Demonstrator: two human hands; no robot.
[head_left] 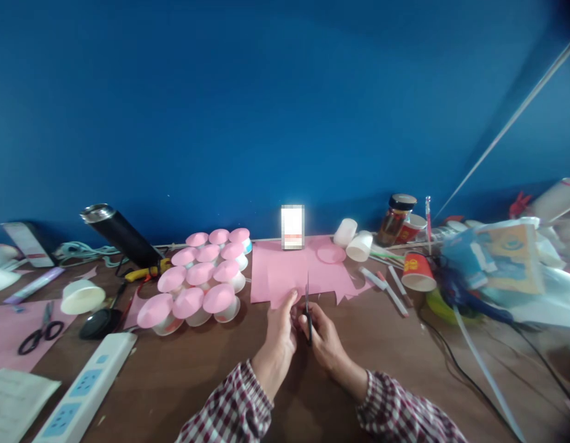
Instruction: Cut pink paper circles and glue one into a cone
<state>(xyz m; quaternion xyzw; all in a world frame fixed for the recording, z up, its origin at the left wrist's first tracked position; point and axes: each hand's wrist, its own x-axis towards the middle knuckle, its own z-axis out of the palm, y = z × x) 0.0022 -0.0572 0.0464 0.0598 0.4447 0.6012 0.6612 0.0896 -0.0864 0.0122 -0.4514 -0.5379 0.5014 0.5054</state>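
My left hand (281, 325) grips a small piece of pink paper (287, 274) by its lower edge, thumb on top. In my right hand (329, 335) is a pair of scissors (308, 317), blades pointing up and away along the right edge of that piece. Behind and under it lies a larger pink sheet (259, 271) with ragged cut edges at its right. A pink paper disc (331, 253) rests on the sheet's right part. How far the blades are apart is hard to make out.
Paper cups topped with pink cones (187, 303) stand in rows on the left. White cups (360, 245), markers (390, 295) and a red cup (418, 271) are on the right. A power strip (88, 384), black flask (123, 237) and second scissors (40, 335) lie farther left.
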